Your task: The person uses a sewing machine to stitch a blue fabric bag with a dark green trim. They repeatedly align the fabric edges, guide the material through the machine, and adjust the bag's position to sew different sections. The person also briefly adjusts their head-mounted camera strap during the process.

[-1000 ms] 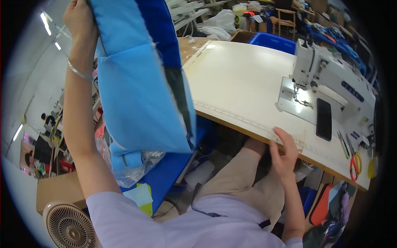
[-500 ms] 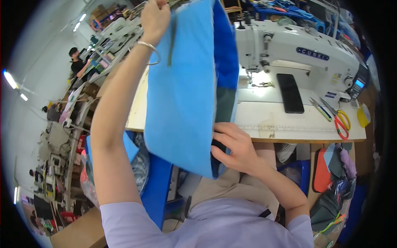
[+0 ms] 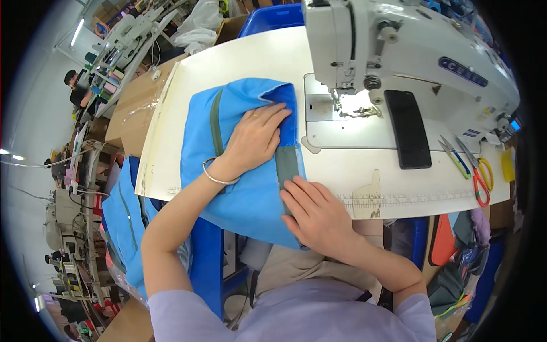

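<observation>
Blue fabric piece (image 3: 245, 176) lies flat on the table (image 3: 188, 108), left of the sewing machine (image 3: 399, 57). Left hand (image 3: 253, 139) presses it, fingers spread; right hand (image 3: 319, 214) flattens the grey strip (image 3: 286, 165), fingers together. Best smooth wrinkles outward, edges aligned.

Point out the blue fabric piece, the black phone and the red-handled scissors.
blue fabric piece (image 3: 250, 199): head view, flat middle panel below the left wrist.
black phone (image 3: 408, 130): head view, centre of its dark face.
red-handled scissors (image 3: 478, 182): head view, on the red handle loop.
</observation>
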`<action>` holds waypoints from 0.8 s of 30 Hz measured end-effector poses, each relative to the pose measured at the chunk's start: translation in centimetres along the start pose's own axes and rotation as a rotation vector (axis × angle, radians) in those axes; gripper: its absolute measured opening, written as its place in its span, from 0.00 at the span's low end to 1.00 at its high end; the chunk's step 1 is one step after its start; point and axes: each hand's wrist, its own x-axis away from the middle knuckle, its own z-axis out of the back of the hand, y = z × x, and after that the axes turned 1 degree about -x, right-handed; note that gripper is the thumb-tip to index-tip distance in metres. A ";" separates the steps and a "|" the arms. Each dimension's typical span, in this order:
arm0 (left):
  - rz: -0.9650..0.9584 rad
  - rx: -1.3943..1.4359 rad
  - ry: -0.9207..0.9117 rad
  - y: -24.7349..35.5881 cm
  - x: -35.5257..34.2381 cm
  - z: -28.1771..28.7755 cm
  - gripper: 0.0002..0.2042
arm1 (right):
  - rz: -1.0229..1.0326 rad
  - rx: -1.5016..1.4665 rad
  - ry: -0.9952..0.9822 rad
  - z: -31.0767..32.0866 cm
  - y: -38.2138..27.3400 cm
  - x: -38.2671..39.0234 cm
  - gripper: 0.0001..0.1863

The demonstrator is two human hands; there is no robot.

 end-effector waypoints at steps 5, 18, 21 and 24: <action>-0.121 0.112 -0.088 -1.3 -3.1 -1.7 0.25 | -0.027 -0.011 -0.051 1.6 0.6 0.3 0.25; -0.234 0.127 -0.126 -1.7 -9.2 -4.7 0.13 | -0.131 0.014 -0.040 3.7 2.7 0.6 0.24; -0.226 0.134 -0.151 -2.1 -9.7 -4.9 0.11 | -0.147 0.051 -0.030 3.5 2.6 0.6 0.23; -0.220 0.138 -0.150 -2.3 -10.0 -5.2 0.10 | -0.160 0.089 -0.014 3.0 2.6 0.6 0.22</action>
